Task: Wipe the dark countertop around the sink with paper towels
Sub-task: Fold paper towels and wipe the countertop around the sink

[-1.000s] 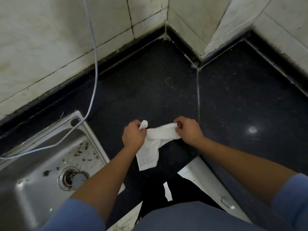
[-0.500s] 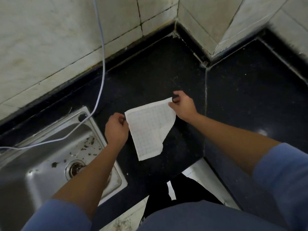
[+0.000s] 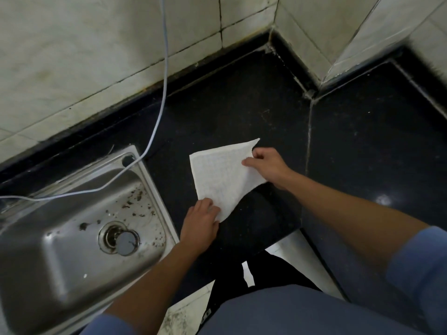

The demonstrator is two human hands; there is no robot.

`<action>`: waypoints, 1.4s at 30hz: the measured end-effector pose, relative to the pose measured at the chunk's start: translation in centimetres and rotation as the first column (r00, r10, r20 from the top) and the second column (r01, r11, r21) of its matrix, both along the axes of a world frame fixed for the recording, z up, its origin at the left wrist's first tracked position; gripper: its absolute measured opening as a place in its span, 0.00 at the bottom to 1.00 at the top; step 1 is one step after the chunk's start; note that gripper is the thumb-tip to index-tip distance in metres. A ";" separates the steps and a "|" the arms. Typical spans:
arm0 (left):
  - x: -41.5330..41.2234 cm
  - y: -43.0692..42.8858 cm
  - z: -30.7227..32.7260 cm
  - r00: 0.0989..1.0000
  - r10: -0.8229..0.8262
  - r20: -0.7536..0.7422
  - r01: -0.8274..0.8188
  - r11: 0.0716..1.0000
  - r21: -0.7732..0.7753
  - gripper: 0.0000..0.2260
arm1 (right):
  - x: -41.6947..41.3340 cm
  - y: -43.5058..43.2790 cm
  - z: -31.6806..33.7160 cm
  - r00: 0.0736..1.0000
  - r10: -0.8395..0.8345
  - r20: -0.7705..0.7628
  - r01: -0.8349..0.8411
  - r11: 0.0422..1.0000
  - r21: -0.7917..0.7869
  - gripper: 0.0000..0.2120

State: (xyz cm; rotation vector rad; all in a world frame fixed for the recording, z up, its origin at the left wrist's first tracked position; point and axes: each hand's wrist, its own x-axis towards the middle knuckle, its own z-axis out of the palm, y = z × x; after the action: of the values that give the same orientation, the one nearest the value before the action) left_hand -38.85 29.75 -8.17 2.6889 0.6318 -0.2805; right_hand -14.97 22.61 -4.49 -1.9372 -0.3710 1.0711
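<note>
A white paper towel [image 3: 225,175] (faint grid pattern on it) is held spread out over the dark surface [image 3: 242,105], just right of the steel sink [image 3: 150,182]. The left hand [image 3: 200,223] pinches its near corner and the right hand [image 3: 266,165] pinches its right edge, so both grips are clamped on it. A pale cord [image 3: 165,81] hangs down the tiled wall and across the sink's back.

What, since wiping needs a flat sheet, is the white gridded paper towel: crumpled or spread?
Spread: the paper towel is flat, left hand holding its near corner, right hand its far edge.
</note>
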 end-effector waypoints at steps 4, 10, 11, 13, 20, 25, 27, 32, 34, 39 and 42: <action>0.1 0.0 0.3 1.000 -0.022 -0.009 0.023 0.999 0.039 0.15 | 1.6 -0.7 -1.2 0.913 0.296 0.281 -0.208 0.929 -0.305 0.09; 0.3 -0.9 0.2 0.996 -0.083 -0.043 0.085 0.995 0.057 0.12 | 0.5 -6.0 -0.8 0.471 0.698 0.539 -0.322 0.706 -0.631 0.15; 0.4 -1.2 0.2 0.993 -0.109 -0.044 0.111 0.992 0.056 0.11 | -0.6 -6.6 -0.7 0.422 0.739 0.525 -0.394 0.671 -0.629 0.14; 0.8 -1.8 0.0 0.986 -0.162 -0.050 0.163 0.986 0.028 0.10 | -2.9 -7.4 -1.1 0.253 0.826 0.503 -0.489 0.558 -0.670 0.14; 2.0 -2.2 -0.3 0.989 -0.129 -0.070 0.131 0.991 0.023 0.14 | -3.9 -8.7 -2.7 0.264 0.777 0.571 -0.501 0.617 -0.607 0.08; 1.1 -0.9 -0.2 0.990 -0.103 -0.097 0.103 0.995 0.004 0.06 | -2.8 -10.4 -2.2 0.265 0.760 0.594 -0.514 0.633 -0.580 0.08; 0.4 -0.3 0.0 0.985 -0.138 -0.100 0.134 0.990 -0.043 0.05 | -2.6 -10.9 -2.1 0.303 0.811 0.500 -0.528 0.580 -0.621 0.07; 0.2 1.7 2.0 0.971 -0.128 -0.203 0.057 0.945 -0.323 0.08 | -1.3 -11.7 -1.4 0.481 0.829 0.286 -0.607 0.551 -0.573 0.09; 1.5 3.6 2.8 0.983 -0.029 -0.181 -0.039 0.932 -0.361 0.09 | 0.1 -10.9 -0.6 0.596 0.757 0.267 -0.574 0.634 -0.519 0.09; 6.4 8.1 3.4 0.974 0.227 -0.022 -0.221 0.919 -0.327 0.09 | 3.7 -6.8 0.2 0.728 0.542 0.420 -0.324 0.812 -0.486 0.09; 8.7 9.4 2.5 0.942 0.328 -0.070 -0.334 0.895 -0.294 0.06 | 4.6 -4.5 -0.6 0.719 0.543 0.434 -0.273 0.795 -0.541 0.09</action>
State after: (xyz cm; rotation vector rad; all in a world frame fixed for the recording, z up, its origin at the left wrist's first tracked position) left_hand -30.15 39.14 -5.69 2.2427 0.9550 -0.2835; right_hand -10.32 18.10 -5.13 -2.6792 -1.0296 0.8611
